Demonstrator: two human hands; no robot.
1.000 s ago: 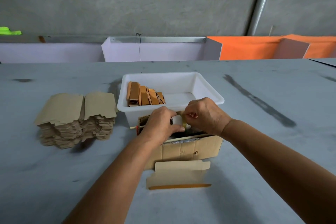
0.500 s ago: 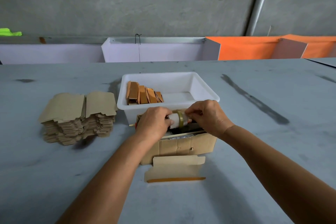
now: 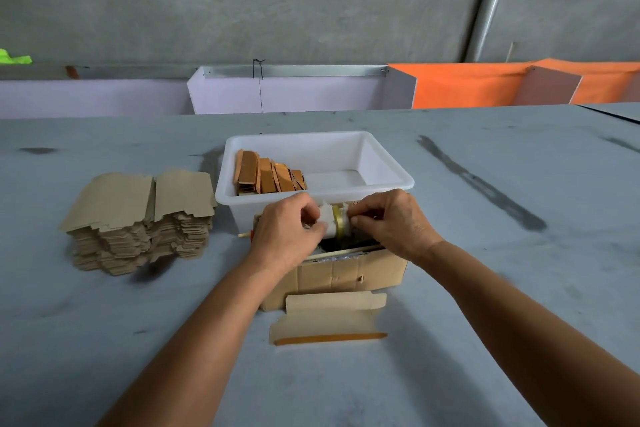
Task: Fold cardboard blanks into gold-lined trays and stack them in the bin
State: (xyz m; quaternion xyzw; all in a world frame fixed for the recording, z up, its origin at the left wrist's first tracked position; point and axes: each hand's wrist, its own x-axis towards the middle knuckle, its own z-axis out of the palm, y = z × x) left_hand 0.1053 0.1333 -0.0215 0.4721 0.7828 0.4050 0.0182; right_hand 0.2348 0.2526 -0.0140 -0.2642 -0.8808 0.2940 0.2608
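The left hand (image 3: 289, 230) curls its fingers around the left end of a small white roll with a yellow tape band (image 3: 334, 225), and the right hand (image 3: 391, 224) pinches at the roll's right end with thumb and fingertips, both held just above the open top of a brown corrugated cardboard box (image 3: 341, 274). What exactly the right fingertips grip is too small to tell. The box stands on the grey tabletop (image 3: 519, 288), touching or just in front of the near wall of a white rectangular plastic bin (image 3: 388, 163). Inside the bin, against its left side, a row of folded gold-lined cardboard trays (image 3: 268, 177) leans on edge; the right part of the bin floor is bare. On the tabletop just in front of the box lies a flat brown cardboard blank with an orange-gold strip along its near edge (image 3: 329, 319). Well to the left of the bin sits a tall stack of flat brown cardboard blanks (image 3: 138, 222). Beyond the tabletop's far edge stand pale lilac panels (image 3: 294, 94) and orange panels (image 3: 467, 87) before a grey concrete wall (image 3: 242, 0).
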